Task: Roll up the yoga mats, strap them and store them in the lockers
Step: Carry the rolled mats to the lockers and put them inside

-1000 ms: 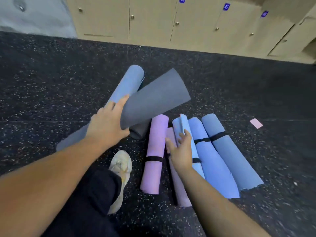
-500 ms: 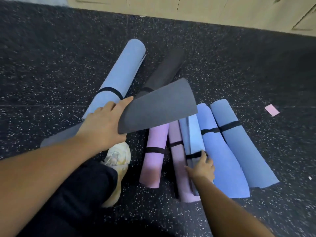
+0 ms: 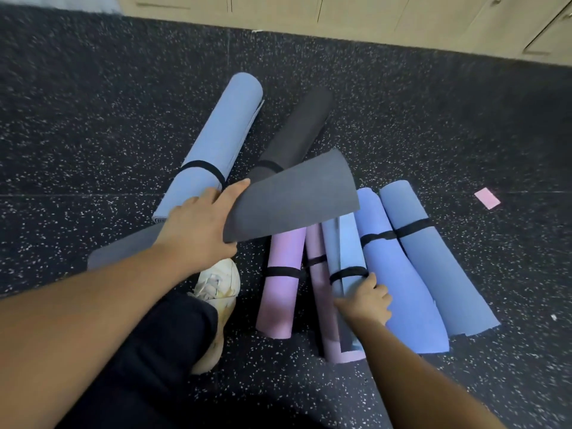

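A: Quick one. Left hand (image 3: 198, 224) grasps the dark grey foam yoga mat roll (image 3: 291, 196), fingers curled round its near end, lifted and tilted above the pile.

B: Right hand (image 3: 365, 300)?

A: Fingers wrapped round the pale blue rolled foam mat (image 3: 348, 252), just below its black elastic strap (image 3: 348, 271). That mat lies among the others on the black speckled rubber floor (image 3: 93, 119).

B: Landmark?

A: The pale blue mat. Left of it, touching: mauve rolled mat (image 3: 318, 292), then pink rolled mat (image 3: 283, 286). Right of it: periwinkle blue rolled mat (image 3: 399, 292), then slate blue rolled mat (image 3: 439, 274). Beyond it: black rolled mat (image 3: 297, 128) and long light blue rolled mat (image 3: 216, 144). Far beyond, beige lockers (image 3: 371, 13). All the rolls show straps, apart from the grey one, where I can't see any.

B: Handling?

A: My read: light, soft foam, squashes under grip, surface grippy not slick. Not fragile. The grey one looks loosely wound, flaring like a cone, so it may unroll if held by one end.

B: Where to hold?

A: Probably mid-length, close to the strap, fingers round the whole roll so layers stay tight. Ends flop and the loose edges fan out.

B: Other stuff?

A: White sneaker (image 3: 219, 289) left of the pink mat, small pink card (image 3: 487, 198) far right of the landmark.
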The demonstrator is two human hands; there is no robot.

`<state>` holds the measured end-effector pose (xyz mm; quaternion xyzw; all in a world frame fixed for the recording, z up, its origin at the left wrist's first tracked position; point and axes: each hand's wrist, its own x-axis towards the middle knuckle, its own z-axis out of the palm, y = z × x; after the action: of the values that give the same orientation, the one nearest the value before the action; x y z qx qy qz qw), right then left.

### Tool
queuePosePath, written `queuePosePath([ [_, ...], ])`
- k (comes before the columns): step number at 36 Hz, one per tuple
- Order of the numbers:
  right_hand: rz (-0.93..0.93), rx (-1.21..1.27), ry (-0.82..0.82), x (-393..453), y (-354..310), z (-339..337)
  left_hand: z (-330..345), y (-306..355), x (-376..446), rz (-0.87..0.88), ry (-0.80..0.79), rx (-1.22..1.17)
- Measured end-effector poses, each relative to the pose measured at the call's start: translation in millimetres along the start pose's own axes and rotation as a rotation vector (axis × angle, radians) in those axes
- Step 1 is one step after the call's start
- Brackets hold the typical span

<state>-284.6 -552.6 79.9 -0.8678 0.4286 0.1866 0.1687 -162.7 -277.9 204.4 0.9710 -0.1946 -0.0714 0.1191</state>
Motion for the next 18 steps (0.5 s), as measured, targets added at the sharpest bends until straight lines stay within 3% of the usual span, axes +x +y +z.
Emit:
queuePosePath([
  [9, -0.132, 0.168, 0.097, -61.8, -13.1, -43.1, -39.6, 8.5, -15.4, -0.056, 0.15, -0.036],
  [18, -0.499, 0.434, 0.277, -137.7, -69.1, -130.0, -139.4, 2.2, -50.7, -0.124, 0.376, -0.178],
])
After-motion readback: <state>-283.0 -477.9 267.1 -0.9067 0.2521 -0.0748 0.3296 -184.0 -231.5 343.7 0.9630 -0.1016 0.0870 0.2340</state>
